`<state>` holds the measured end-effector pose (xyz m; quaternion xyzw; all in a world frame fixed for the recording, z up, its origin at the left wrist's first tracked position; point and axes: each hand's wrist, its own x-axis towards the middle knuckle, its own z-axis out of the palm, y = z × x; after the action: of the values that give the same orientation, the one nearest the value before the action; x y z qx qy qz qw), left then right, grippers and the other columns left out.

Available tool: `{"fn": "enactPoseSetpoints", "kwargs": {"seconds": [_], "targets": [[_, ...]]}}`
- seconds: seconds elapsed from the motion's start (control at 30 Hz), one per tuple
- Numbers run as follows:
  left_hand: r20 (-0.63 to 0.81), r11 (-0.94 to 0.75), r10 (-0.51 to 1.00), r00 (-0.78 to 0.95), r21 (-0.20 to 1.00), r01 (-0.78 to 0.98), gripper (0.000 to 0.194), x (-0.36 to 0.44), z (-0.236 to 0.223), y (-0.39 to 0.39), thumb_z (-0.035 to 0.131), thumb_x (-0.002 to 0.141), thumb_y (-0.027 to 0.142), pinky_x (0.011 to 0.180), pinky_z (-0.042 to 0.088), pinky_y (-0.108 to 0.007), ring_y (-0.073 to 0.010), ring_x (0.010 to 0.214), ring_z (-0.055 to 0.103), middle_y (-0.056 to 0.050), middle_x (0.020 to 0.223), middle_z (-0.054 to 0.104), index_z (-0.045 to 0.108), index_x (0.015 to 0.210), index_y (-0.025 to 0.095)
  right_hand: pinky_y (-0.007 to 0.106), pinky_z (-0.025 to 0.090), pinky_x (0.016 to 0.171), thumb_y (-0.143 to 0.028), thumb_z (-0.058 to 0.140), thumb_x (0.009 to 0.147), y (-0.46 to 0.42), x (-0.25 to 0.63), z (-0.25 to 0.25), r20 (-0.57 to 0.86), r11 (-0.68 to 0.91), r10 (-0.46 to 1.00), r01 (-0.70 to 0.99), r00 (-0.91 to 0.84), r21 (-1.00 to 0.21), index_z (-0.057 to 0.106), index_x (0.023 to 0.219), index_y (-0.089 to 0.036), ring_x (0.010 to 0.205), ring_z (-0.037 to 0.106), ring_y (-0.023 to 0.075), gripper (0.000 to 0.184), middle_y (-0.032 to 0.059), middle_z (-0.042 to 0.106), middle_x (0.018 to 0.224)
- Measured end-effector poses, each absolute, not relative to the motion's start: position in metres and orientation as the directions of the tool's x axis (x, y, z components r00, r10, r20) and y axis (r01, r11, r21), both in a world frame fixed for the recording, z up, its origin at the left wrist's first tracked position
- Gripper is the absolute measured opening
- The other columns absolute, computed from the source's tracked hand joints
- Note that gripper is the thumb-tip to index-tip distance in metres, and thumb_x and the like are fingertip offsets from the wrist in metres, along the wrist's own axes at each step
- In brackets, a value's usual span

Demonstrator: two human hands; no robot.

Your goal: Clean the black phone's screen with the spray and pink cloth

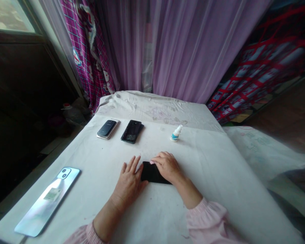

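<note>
A black phone [154, 173] lies sideways on the white tablecloth, its dark face up. My left hand [132, 178] rests at its left end, fingers stretched out and thumb along the near edge. Over the phone's right part bends my right hand [167, 166], its fingers closed on a small pale pink wipe [151, 162] at the far edge. Most of the wipe is hidden under the fingers, so I cannot tell whether it is cloth or tissue. The right hand also covers the phone's right end.
Beyond my hands stands a small white spray bottle [176, 133] with a blue label. Farther left are two stacks of phones, one black [132, 131] and one dark over light [107, 128]. A large light-blue phone [49, 200] lies at the near left. Curtains [188, 47] hang behind the table.
</note>
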<state>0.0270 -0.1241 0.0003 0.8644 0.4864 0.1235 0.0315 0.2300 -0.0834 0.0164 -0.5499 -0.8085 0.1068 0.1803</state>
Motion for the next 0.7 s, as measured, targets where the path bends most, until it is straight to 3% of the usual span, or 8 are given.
{"fn": "enactPoseSetpoints", "kwargs": {"seconds": [0.23, 0.43, 0.7], "targets": [[0.189, -0.527, 0.845, 0.501, 0.129, 0.840, 0.049, 0.027, -0.003, -0.125, 0.054, 0.091, 0.040, 0.103, 0.037, -0.059, -0.0370, 0.138, 0.032, -0.019, 0.151, 0.035, 0.053, 0.133, 0.015, 0.029, 0.038, 0.083, -0.015, 0.055, 0.090, -0.082, 0.231, 0.017, 0.121, 0.351, 0.936, 0.859, -0.330, -0.373, 0.075, 0.096, -0.030, 0.093, 0.056, 0.0176, 0.026, 0.0027, 0.068, 0.092], [0.161, -0.514, 0.852, 0.498, 0.080, 0.854, 0.056, 0.030, 0.002, -0.126, 0.060, 0.087, 0.039, 0.103, 0.038, -0.059, -0.0367, 0.139, 0.032, -0.018, 0.150, 0.037, 0.049, 0.137, 0.014, 0.030, 0.038, 0.080, -0.021, 0.053, 0.092, -0.072, 0.193, 0.023, 0.096, 0.407, 0.912, 0.852, -0.399, -0.330, 0.074, 0.096, -0.031, 0.093, 0.055, 0.0178, 0.023, 0.0023, 0.067, 0.093], [0.171, -0.510, 0.856, 0.488, 0.124, 0.851, 0.049, 0.031, 0.003, -0.127, 0.060, 0.088, 0.038, 0.102, 0.038, -0.061, -0.0383, 0.137, 0.034, -0.019, 0.150, 0.037, 0.056, 0.130, 0.014, 0.029, 0.039, 0.082, -0.014, 0.057, 0.089, -0.088, 0.256, 0.012, 0.152, 0.336, 0.942, 0.856, -0.300, -0.393, 0.075, 0.095, -0.031, 0.092, 0.057, 0.0176, 0.025, 0.0018, 0.069, 0.093]]}}
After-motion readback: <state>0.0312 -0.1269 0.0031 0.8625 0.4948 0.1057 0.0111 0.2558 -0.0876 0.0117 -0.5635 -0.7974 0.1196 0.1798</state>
